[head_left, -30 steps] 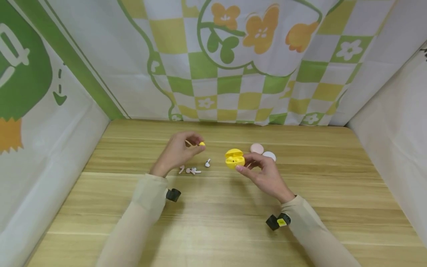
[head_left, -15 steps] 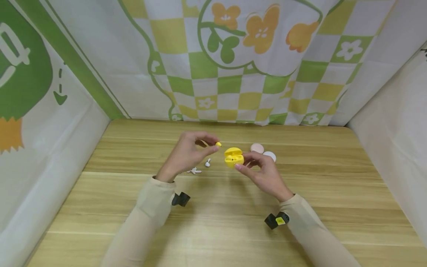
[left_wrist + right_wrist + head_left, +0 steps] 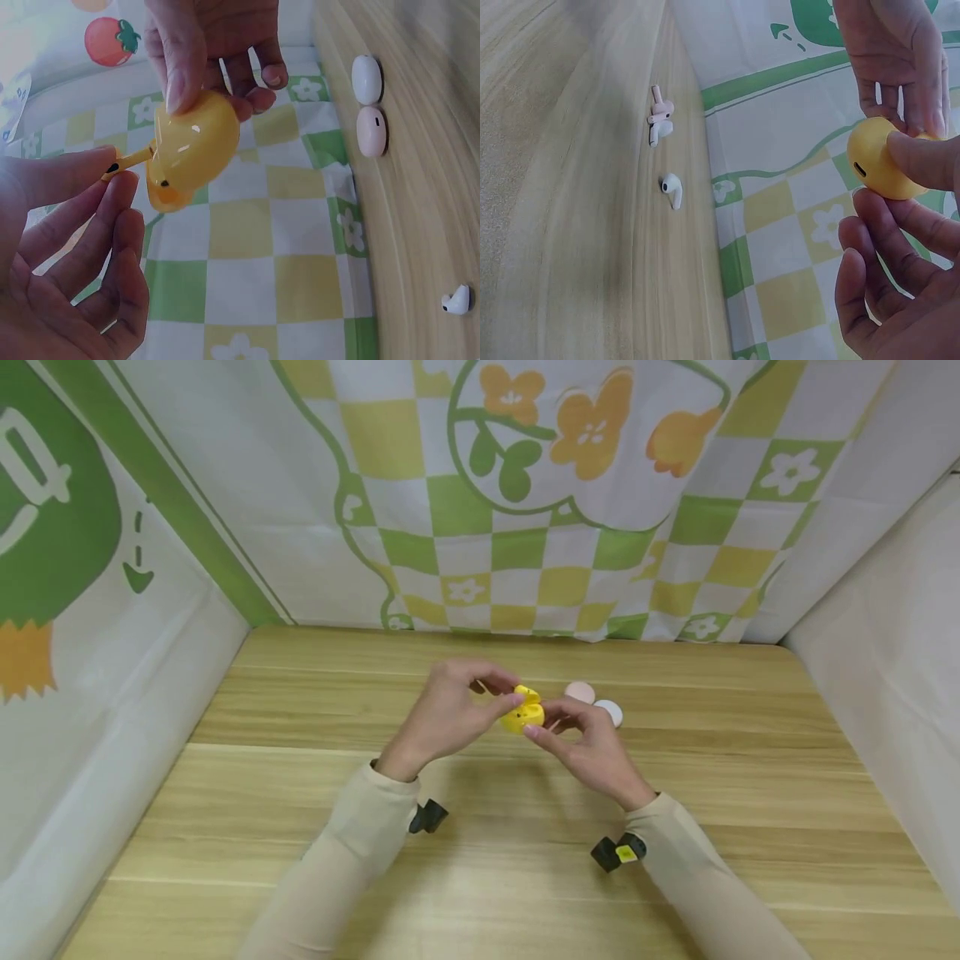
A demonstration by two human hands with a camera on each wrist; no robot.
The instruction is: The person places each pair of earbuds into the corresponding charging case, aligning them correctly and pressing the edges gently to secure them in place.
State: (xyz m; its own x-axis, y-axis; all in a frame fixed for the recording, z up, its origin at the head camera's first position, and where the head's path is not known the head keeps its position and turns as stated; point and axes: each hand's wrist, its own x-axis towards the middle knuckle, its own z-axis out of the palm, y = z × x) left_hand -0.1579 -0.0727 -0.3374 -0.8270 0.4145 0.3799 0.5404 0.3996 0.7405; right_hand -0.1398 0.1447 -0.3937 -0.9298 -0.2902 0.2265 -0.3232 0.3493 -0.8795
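Note:
A round yellow earbud case (image 3: 520, 720) is held above the table with its lid raised. My right hand (image 3: 591, 745) grips this case (image 3: 199, 139) between thumb and fingers. My left hand (image 3: 456, 717) pinches a yellow earbud (image 3: 133, 159) between thumb and index finger, its stem pointing at the case. In the left wrist view the stem's tip meets the case at its opening; how deep it sits cannot be told. From the right wrist view, the case (image 3: 877, 154) shows its outer shell with a dark port, and the held earbud is hidden.
A pink case (image 3: 579, 692) and a white case (image 3: 608, 712) lie on the wooden table (image 3: 675, 760) behind my right hand. White earbuds (image 3: 672, 190) and a pink earbud (image 3: 662, 108) lie on the table, hidden by my left hand in the head view. Printed cloth walls surround the table.
My left hand has moved right with the yellow earbud, up to the opened case. The right hand has stayed nearly in place, shifting slightly left with the case.

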